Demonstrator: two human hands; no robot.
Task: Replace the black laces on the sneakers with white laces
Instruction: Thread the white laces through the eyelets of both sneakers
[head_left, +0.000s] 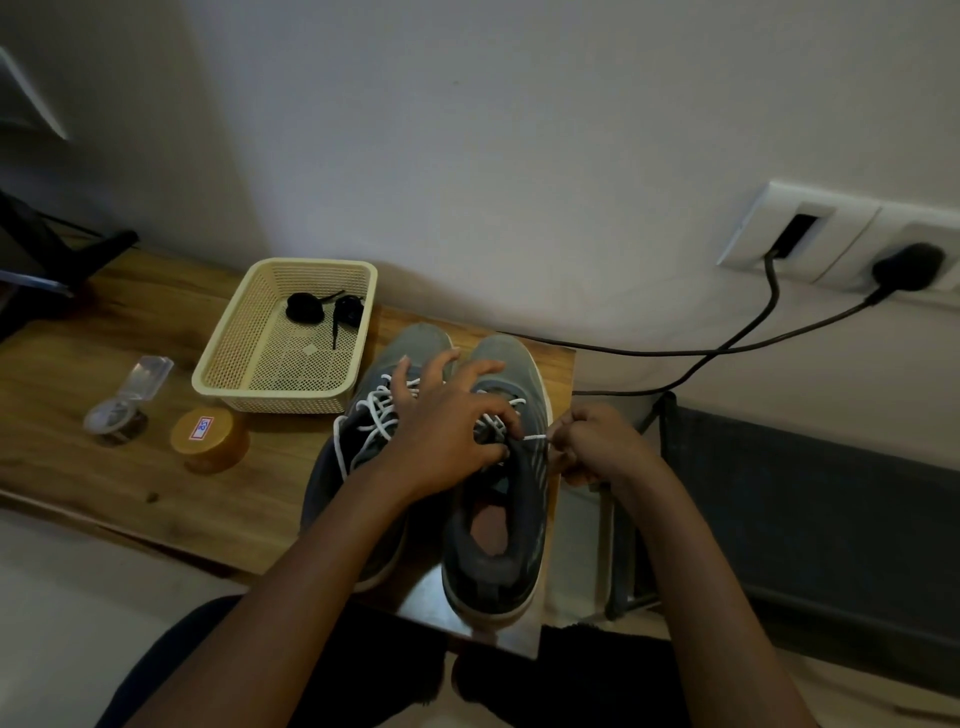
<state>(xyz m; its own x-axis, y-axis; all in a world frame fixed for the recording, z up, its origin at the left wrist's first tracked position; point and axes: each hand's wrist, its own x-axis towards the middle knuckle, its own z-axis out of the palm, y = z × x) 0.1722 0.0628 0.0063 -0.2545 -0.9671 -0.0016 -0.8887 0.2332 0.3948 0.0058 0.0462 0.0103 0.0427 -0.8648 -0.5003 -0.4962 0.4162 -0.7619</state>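
Left hand (441, 426) reaches across from the near left, palm down over both sneakers. Fingers are splayed and arched, tips on the tongues. Its thumb curls down at the top eyelets of the right sneaker (493, 561); we can't tell if it pinches anything.

Right hand (597, 449) sits just right of that shoe, fingers curled, pinching the tip of the white lace (535, 438), which runs taut from the eyelet.

Both shoes are grey fabric with pale soles, toes toward the wall, at the right end of the wooden table (130, 467). The left sneaker (332, 467) carries white lacing with a loose loop hanging over its left side.

Black laces (306, 307) lie coiled in the far corner of the cream perforated plastic basket (270, 397), just left of the toes.

Left of that we see a round orange-lidded jar (208, 431).
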